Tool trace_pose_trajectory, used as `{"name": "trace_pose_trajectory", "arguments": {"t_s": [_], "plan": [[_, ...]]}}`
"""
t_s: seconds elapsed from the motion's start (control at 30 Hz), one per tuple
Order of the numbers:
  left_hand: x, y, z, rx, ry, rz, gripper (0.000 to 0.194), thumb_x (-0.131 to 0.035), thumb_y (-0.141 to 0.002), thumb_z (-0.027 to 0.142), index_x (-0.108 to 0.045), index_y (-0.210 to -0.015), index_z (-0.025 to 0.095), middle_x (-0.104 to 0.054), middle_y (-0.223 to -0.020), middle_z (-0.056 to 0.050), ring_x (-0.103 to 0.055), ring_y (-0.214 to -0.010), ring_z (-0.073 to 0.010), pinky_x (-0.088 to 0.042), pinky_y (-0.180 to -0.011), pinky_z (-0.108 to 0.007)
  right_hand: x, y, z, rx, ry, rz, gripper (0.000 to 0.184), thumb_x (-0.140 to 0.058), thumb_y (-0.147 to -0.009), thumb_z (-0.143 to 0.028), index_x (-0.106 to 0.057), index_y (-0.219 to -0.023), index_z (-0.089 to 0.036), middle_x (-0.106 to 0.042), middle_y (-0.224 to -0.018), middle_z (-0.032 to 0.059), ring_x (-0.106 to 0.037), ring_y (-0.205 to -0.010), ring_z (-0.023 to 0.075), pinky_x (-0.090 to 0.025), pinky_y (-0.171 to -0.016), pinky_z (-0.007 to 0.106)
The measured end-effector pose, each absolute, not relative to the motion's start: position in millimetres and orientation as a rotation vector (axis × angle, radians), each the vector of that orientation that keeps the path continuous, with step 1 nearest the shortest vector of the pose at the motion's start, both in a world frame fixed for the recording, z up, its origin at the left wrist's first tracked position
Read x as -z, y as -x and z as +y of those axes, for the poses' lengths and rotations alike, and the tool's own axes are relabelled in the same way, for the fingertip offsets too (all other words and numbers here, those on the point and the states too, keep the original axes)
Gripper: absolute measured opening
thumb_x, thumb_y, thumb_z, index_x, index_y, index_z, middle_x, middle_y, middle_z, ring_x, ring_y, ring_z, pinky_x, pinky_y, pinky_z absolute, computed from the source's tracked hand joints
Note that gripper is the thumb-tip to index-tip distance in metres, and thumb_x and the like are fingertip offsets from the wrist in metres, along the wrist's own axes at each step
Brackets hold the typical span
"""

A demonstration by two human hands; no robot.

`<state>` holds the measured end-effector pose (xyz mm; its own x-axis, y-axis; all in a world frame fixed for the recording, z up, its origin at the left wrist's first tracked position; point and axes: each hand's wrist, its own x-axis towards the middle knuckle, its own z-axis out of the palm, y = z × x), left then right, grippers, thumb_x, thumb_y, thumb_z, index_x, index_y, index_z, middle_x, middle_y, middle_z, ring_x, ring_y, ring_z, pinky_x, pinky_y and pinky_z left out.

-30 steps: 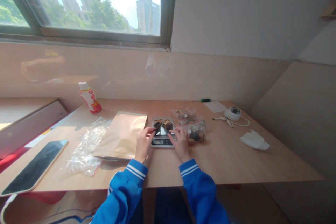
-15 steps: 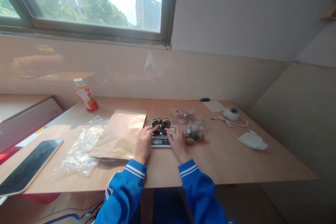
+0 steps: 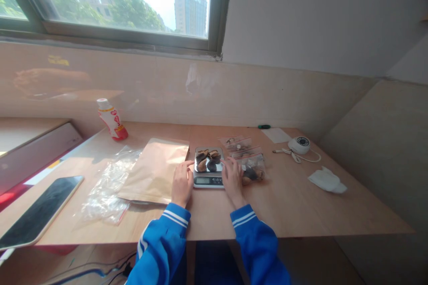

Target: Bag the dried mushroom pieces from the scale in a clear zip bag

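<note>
Fingers (image 3: 185,170) farther apart, scale's (image 3: 210,181) long axis forward

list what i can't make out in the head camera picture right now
All in the head view:
Digital scale: the right hand covers part of its right edge; digits on its display are too small and blurred to read.
Dried pieces on it: too small to identify.
Zip bags: overlapping plastic partly hides their contents.
Kraft paper pouch: opaque walls hide any contents.
Smartphone: lower corner cut off by the left picture edge.

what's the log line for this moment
left hand: scale's left side | right hand: its right side | brown pieces: on scale
</note>
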<state>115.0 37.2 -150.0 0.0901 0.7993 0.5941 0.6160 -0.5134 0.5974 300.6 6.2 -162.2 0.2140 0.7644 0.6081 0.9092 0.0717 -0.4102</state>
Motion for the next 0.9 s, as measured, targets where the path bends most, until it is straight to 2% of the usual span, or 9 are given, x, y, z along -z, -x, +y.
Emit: {"name": "trace_pose_trajectory", "arguments": {"t_s": [0.37, 0.5, 0.63, 0.73, 0.8, 0.9], "plan": [[145.7, -113.8, 32.5, -1.366, -2.148, 1.391, 0.022, -0.037, -0.084, 0.013, -0.057, -0.087, 0.02, -0.061, -0.091, -0.006, -0.056, -0.091, -0.0209, -0.047, -0.084, -0.037, 160.2, -305.0, 2.7, 0.288, 1.784, -1.297, 0.032, -0.035, -0.091, -0.021, -0.066, -0.097, -0.02, -0.054, -0.112, 0.0116, -0.048, -0.095, 0.0245, -0.037, -0.082, 0.04], [148.3, -114.1, 34.1, -1.331, -2.185, 1.434, 0.026, -0.036, -0.085, 0.013, -0.059, -0.094, 0.019, -0.061, -0.094, -0.007, -0.055, -0.093, -0.0216, -0.047, -0.085, -0.038, 160.4, -304.6, 2.2, 0.271, 1.787, -1.396, 0.034, -0.035, -0.094, -0.026, -0.065, -0.108, -0.023, -0.051, -0.119, 0.0111, -0.048, -0.101, 0.0251, -0.037, -0.086, 0.041], [150.2, -116.3, 36.1, -1.323, -2.247, 1.431, 0.031, -0.035, -0.09, 0.018, -0.059, -0.108, 0.018, -0.06, -0.106, -0.01, -0.054, -0.103, -0.0223, -0.045, -0.091, -0.039, 159.1, -301.7, 1.2, 0.268, 1.785, -1.553, 0.037, -0.032, -0.096, -0.03, -0.059, -0.122, -0.031, -0.045, -0.131, 0.0092, -0.047, -0.109, 0.0252, -0.035, -0.091, 0.042], [151.1, -118.2, 36.6, -1.292, -2.311, 1.437, 0.032, -0.037, -0.091, 0.021, -0.059, -0.114, 0.02, -0.058, -0.116, -0.011, -0.052, -0.11, -0.0233, -0.044, -0.093, -0.041, 158.0, -299.6, 0.9, 0.274, 1.802, -1.639, 0.038, -0.031, -0.097, -0.031, -0.058, -0.122, -0.036, -0.045, -0.134, 0.0065, -0.045, -0.114, 0.0254, -0.034, -0.093, 0.043], [151.7, -118.7, 36.5, -1.269, -2.341, 1.438, 0.032, -0.039, -0.09, 0.021, -0.058, -0.116, 0.021, -0.057, -0.12, -0.011, -0.051, -0.113, -0.0237, -0.044, -0.094, -0.042, 158.7, -299.4, 1.6, 0.277, 1.813, -1.629, 0.038, -0.03, -0.097, -0.031, -0.061, -0.118, -0.033, -0.049, -0.129, 0.0077, -0.046, -0.112, 0.0253, -0.034, -0.092, 0.042], [153.0, -118.3, 36.5, -1.252, -2.361, 1.426, 0.033, -0.039, -0.09, 0.019, -0.058, -0.118, 0.021, -0.057, -0.122, -0.01, -0.052, -0.113, -0.0238, -0.044, -0.094, -0.042, 162.5, -301.5, 4.0, 0.315, 1.824, -1.495, 0.038, -0.029, -0.096, -0.031, -0.065, -0.106, -0.022, -0.054, -0.119, 0.0123, -0.049, -0.104, 0.0249, -0.036, -0.088, 0.041]]}}
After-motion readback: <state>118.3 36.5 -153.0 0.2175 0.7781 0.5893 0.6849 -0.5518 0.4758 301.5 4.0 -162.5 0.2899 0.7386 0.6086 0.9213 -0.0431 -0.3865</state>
